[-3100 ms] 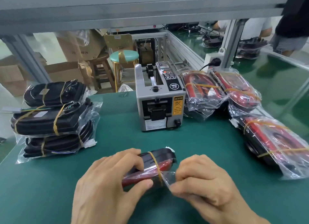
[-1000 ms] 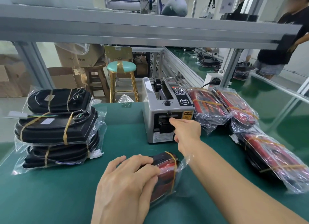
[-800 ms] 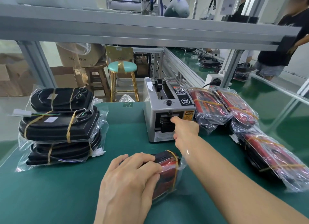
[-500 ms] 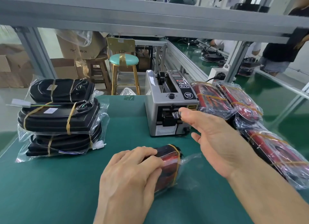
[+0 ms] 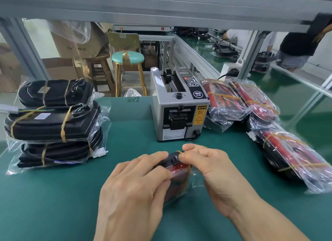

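Right hand (image 5: 212,170) back from dispenser (image 5: 179,114), pinching bagged pack (image 5: 179,170), left hand (image 5: 133,185) gripping it

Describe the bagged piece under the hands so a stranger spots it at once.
On the green mat, look in front of the grey tape dispenser. The red-and-black pack lies in a clear bag, held by the left hand and right hand. Unlike the black bundles piled left and red bundles right, it lies alone.
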Demonstrator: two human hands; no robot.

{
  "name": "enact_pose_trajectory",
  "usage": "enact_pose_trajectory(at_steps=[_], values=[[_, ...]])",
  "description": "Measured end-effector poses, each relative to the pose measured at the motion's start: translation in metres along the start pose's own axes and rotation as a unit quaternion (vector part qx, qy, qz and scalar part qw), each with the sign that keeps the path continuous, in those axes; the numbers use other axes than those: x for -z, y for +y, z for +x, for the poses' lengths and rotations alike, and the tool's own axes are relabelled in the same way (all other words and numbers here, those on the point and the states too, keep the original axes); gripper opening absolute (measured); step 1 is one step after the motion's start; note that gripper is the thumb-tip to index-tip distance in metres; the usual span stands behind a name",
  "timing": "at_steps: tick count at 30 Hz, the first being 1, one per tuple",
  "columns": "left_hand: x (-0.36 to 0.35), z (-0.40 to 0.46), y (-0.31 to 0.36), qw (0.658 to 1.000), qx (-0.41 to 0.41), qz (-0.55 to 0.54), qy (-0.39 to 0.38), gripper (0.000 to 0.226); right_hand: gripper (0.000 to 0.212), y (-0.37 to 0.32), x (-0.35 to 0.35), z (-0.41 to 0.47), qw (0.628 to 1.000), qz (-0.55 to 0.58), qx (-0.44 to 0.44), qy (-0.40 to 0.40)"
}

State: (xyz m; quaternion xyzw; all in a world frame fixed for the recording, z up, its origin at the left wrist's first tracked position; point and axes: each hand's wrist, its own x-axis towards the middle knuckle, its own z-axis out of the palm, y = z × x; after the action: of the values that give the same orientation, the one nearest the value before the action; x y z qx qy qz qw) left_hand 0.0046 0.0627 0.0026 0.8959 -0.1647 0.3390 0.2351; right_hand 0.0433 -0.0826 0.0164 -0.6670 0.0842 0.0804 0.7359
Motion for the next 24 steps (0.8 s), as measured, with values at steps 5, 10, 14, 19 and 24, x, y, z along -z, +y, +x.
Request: enact_pose_trajectory(at_steps=[5, 10, 14, 19, 24], values=[[-0.0006, -0.0004, -0.0001, 1.0, 0.0, -0.005, -0.006, 0.02, 0.02, -0.0012, -0.002, -0.0018, 1.0, 0.001, -0.004, -0.004], [-0.0015, -0.0018, -0.0016, 1.0, -0.01, -0.006, -0.009, 0.02, 0.023, 0.0006, -0.0035, -0.0032, 1.0, -0.007, 0.003, 0.006], [-0.0011, -0.0011, -0.0022, 1.0, -0.015, -0.01, -0.01, 0.02, 0.023, 0.0031, -0.0056, -0.0024, 0.999, -0.022, 0.017, 0.017], [-0.0007, 0.0001, -0.0015, 1.0, -0.023, 0.001, -0.015, 0.02, 0.023, 0.0043, -0.0053, 0.0004, 0.998, -0.052, 0.024, 0.03], [-0.0009, 0.0022, 0.0008, 0.999, -0.034, 0.02, -0.011, 0.018, 0.01, 0.0056, 0.0011, 0.0054, 0.994, -0.105, 0.024, 0.022]])
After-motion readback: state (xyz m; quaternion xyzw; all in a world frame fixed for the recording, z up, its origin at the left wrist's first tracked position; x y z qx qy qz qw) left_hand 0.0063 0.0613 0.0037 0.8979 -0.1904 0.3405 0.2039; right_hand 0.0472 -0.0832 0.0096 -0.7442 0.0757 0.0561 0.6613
